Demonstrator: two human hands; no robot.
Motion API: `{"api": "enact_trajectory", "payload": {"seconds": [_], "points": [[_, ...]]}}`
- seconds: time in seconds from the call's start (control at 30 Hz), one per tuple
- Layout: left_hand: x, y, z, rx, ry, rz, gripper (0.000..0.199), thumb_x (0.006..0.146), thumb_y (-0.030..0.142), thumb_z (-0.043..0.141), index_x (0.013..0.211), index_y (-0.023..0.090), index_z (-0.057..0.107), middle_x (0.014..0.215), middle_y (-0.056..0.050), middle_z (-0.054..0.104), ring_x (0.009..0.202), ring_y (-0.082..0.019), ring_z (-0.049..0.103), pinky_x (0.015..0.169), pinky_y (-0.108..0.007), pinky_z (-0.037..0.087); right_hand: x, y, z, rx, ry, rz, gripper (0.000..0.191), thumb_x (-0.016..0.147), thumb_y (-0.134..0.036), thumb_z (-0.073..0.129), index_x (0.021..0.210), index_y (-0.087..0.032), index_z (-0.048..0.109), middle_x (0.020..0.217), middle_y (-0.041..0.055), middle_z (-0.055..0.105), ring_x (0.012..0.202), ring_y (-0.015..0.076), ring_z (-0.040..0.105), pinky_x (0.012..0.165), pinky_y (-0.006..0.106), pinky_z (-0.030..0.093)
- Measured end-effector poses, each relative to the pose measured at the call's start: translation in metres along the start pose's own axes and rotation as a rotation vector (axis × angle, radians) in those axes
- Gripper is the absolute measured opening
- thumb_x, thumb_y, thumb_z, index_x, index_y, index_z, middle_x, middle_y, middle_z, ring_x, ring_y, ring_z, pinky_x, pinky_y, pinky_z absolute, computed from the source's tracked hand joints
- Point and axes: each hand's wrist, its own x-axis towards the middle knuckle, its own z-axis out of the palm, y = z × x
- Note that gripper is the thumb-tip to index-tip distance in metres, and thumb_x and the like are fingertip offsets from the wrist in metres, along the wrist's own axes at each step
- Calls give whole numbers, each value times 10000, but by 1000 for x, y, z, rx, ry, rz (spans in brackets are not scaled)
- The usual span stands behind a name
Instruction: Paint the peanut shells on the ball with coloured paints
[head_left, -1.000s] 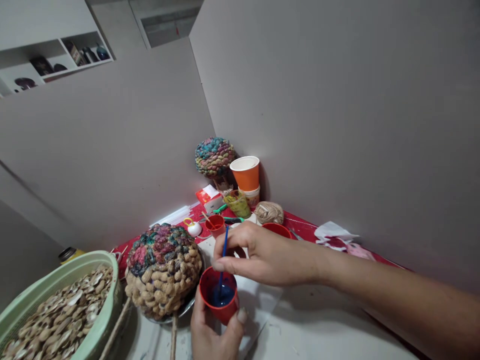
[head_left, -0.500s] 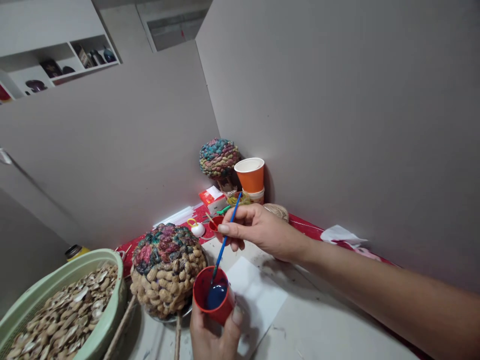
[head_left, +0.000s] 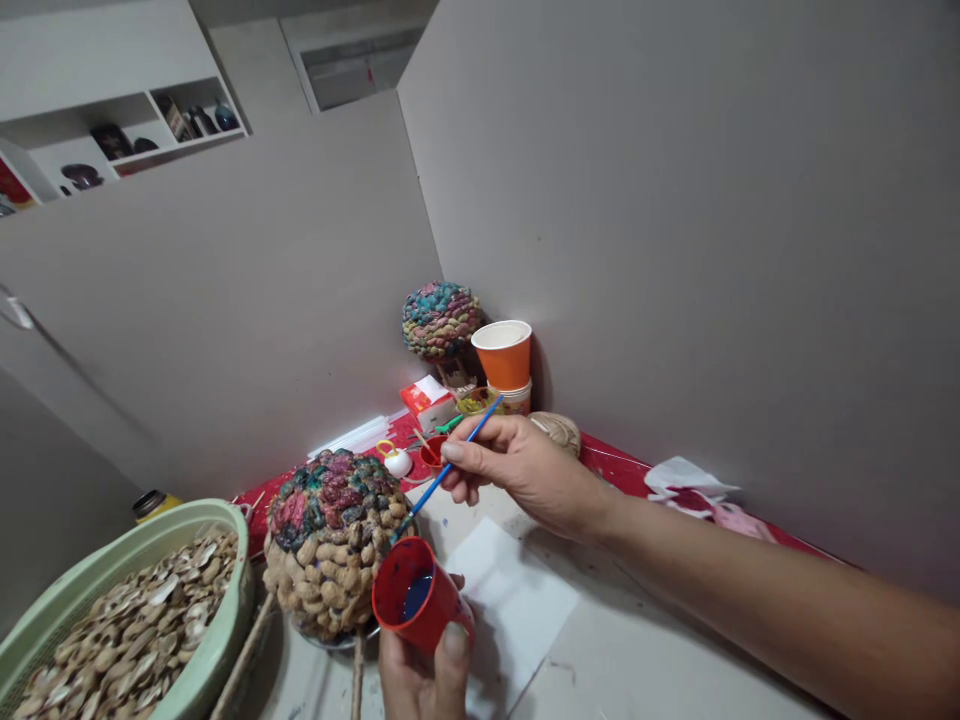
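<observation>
Blue paint in red cup [head_left: 442, 620]

Pale surface [head_left: 622, 625]: white sheet [head_left: 514, 590] just nearside of right grip [head_left: 517, 470]; tissue pack [head_left: 433, 410], yarn ball [head_left: 559, 431] beyond grip, on red cover [head_left: 616, 466].

We can read no text, label, brand, number or sign. Marks too small for us to make out sit on a dark, boxy shelf item [head_left: 111, 142] towards ten o'clock and a patterned white paper cup [head_left: 517, 400] near centre, towards four.
</observation>
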Motion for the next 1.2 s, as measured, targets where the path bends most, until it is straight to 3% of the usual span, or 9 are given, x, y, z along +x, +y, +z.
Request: {"api": "enact_trajectory", "payload": {"seconds": [0.3, 0.67, 0.87, 1.2], "points": [[-1, 8, 2, 33, -37, -44, 632, 553, 613, 863, 979, 170, 715, 835, -90, 804, 751, -216, 755, 705, -251, 593, -3, 17, 9, -38, 134, -163, 345, 697, -483, 828, 766, -173, 694, 629, -6, 723, 596, 121, 695, 578, 244, 535], [-2, 0, -2, 59, -63, -15, 584, 563, 542, 882, 962, 168, 675, 866, -99, 800, 798, -214, 751, 750, -243, 584, -7, 10, 7, -140, 52, -138, 354, 711, -499, 812, 729, -168, 689, 616, -9, 683, 586, 115, 665, 587, 249, 530], [0, -11, -8, 108, -108, 3, 625, 583, 501, 883, 1072, 182, 660, 924, -105, 777, 882, -252, 738, 836, -310, 582, -8, 11, 6, -156, 9, -99, 362, 743, -509, 784, 744, -165, 672, 635, -1, 691, 598, 119, 669, 597, 253, 529], [1, -20, -14, 220, -116, -3, 636, 579, 524, 865, 1091, 204, 665, 1060, -129, 764, 975, -305, 720, 905, -376, 556, 0, 12, 1, -133, 79, -167, 367, 736, -518, 787, 769, -169, 677, 626, 1, 711, 593, 130, 686, 602, 272, 550]]}}
